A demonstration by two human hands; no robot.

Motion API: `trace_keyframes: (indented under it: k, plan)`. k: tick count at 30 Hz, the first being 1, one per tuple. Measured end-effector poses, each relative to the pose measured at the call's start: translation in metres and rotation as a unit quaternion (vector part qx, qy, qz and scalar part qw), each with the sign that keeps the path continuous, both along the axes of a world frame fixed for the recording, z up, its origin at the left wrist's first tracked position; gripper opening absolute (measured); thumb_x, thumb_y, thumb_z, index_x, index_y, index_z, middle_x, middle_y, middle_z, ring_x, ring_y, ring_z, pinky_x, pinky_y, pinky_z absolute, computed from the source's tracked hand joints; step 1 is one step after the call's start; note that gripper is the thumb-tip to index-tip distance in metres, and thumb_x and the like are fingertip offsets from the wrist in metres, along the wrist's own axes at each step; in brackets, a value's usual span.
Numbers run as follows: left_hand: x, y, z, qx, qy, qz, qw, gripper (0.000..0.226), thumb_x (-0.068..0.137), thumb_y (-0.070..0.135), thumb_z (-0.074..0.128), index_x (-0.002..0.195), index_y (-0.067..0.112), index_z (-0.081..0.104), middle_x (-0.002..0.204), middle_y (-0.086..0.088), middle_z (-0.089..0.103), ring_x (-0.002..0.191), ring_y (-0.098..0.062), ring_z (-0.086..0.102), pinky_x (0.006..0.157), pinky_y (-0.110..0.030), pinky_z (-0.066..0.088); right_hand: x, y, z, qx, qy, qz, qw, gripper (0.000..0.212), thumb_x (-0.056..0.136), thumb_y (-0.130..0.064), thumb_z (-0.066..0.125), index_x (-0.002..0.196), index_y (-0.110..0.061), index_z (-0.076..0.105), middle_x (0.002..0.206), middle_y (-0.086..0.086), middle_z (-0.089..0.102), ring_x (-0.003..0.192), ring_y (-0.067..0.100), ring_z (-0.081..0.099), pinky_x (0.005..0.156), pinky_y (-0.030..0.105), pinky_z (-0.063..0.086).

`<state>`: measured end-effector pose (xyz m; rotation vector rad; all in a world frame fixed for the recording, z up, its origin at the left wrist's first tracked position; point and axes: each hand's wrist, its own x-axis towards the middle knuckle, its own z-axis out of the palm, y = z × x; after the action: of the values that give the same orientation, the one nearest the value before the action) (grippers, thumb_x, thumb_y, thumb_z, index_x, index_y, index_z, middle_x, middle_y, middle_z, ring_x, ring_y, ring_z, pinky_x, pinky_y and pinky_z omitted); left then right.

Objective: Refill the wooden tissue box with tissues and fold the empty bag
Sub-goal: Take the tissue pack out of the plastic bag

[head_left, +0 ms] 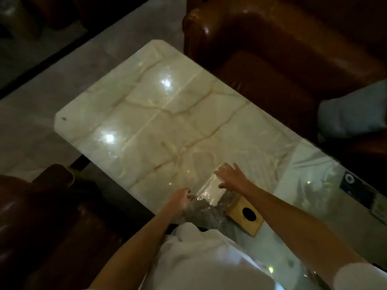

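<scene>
A clear plastic bag (206, 203) lies crumpled on the near edge of the marble table (146, 114). A white stack of tissues (213, 190) shows inside its far part. My left hand (181, 198) is closed on the bag's near left edge. My right hand (230, 177) rests with fingers spread flat on the far end of the tissue stack. The wooden tissue box (246, 215), light tan with a dark round hole in its top, sits just right of the bag, under my right forearm.
A brown leather armchair (282, 49) stands beyond the table on the right, another leather seat (48, 206) at the near left. A dark card or device (358, 189) lies at the table's right edge. A pale cushion (354, 109) rests on the armchair.
</scene>
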<state>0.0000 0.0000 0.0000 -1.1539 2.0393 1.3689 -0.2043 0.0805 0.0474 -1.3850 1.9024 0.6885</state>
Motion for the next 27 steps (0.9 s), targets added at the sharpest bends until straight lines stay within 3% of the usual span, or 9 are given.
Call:
trace_keyframes:
  k: [3, 6, 11, 14, 17, 20, 22, 27]
  plan:
    - [0.0, 0.0, -0.005, 0.028, -0.007, 0.009, 1.0, 0.027, 0.096, 0.009, 0.054, 0.119, -0.005, 0.06, 0.12, -0.024, 0.065, 0.109, -0.032, 0.063, 0.086, -0.032, 0.045, -0.003, -0.018, -0.01, 0.008, 0.007, 0.039, 0.999, 0.073, 0.096, -0.037, 0.056, 0.156, -0.026, 0.016, 0.166, 0.004, 0.011, 0.154, 0.028, 0.001, 0.123, 0.052, 0.006]
    - [0.002, 0.001, -0.008, 0.027, -0.02, 0.009, 0.999, 0.028, 0.093, 0.014, 0.062, 0.114, -0.004, 0.063, 0.119, -0.023, 0.065, 0.112, -0.034, 0.06, 0.092, -0.035, 0.047, -0.004, -0.032, -0.019, 0.03, 0.0, 0.069, 0.997, 0.071, 0.094, -0.037, 0.058, 0.155, -0.027, 0.022, 0.164, 0.003, 0.022, 0.153, 0.027, 0.006, 0.123, 0.052, 0.006]
    - [0.0, -0.003, -0.016, 0.044, -0.024, -0.009, 0.999, 0.026, 0.087, 0.008, 0.07, 0.108, -0.005, 0.064, 0.108, -0.019, 0.066, 0.094, -0.023, 0.059, 0.089, -0.035, 0.049, -0.008, -0.041, -0.023, 0.031, 0.014, 0.077, 0.996, 0.054, 0.092, -0.032, 0.064, 0.143, -0.028, 0.048, 0.148, 0.008, 0.047, 0.141, 0.024, 0.039, 0.123, 0.05, 0.009]
    - [-0.003, -0.008, -0.011, 0.043, 0.003, -0.051, 0.998, 0.01, 0.091, 0.006, 0.062, 0.099, 0.0, 0.062, 0.102, -0.019, 0.063, 0.09, -0.02, 0.052, 0.09, -0.04, 0.049, -0.014, -0.036, -0.019, -0.011, 0.025, 0.079, 0.997, 0.037, 0.092, -0.025, 0.064, 0.129, -0.027, 0.061, 0.141, 0.007, 0.052, 0.134, 0.024, 0.045, 0.122, 0.045, 0.014]
    - [-0.004, -0.016, 0.0, 0.031, 0.05, -0.068, 0.996, 0.001, 0.095, 0.005, 0.054, 0.094, 0.006, 0.053, 0.095, -0.02, 0.056, 0.087, -0.02, 0.049, 0.083, -0.04, 0.046, -0.023, -0.029, -0.008, -0.047, 0.029, 0.076, 0.996, 0.027, 0.092, -0.019, 0.063, 0.119, -0.024, 0.067, 0.13, 0.004, 0.059, 0.124, 0.022, 0.053, 0.114, 0.036, 0.028]
    - [-0.009, -0.031, 0.017, 0.02, 0.097, -0.034, 0.994, 0.01, 0.096, 0.002, 0.054, 0.093, 0.008, 0.046, 0.09, -0.016, 0.052, 0.083, -0.02, 0.047, 0.075, -0.031, 0.039, -0.037, -0.02, 0.012, -0.079, 0.014, 0.008, 0.997, 0.02, 0.094, -0.014, 0.057, 0.112, -0.019, 0.065, 0.12, 0.003, 0.067, 0.108, 0.021, 0.063, 0.09, 0.03, 0.046]
    - [-0.017, -0.049, 0.027, -0.001, 0.119, -0.023, 0.993, 0.007, 0.096, 0.001, 0.054, 0.095, 0.007, 0.049, 0.091, -0.015, 0.054, 0.083, -0.02, 0.05, 0.074, -0.029, 0.04, -0.053, -0.013, 0.03, -0.084, 0.008, -0.057, 0.995, 0.018, 0.092, -0.013, 0.055, 0.105, -0.018, 0.067, 0.112, 0.002, 0.07, 0.1, 0.02, 0.066, 0.08, 0.029, 0.048]
    - [-0.056, -0.1, 0.07, -0.074, 0.196, -0.047, 0.977, 0.011, 0.093, -0.001, 0.058, 0.101, -0.009, 0.06, 0.095, -0.025, 0.07, 0.079, -0.017, 0.06, 0.076, -0.027, 0.045, -0.088, 0.01, 0.075, -0.169, -0.04, -0.233, 0.957, 0.015, 0.085, -0.022, 0.072, 0.099, -0.015, 0.075, 0.103, 0.003, 0.073, 0.094, 0.019, 0.066, 0.076, 0.027, 0.05]
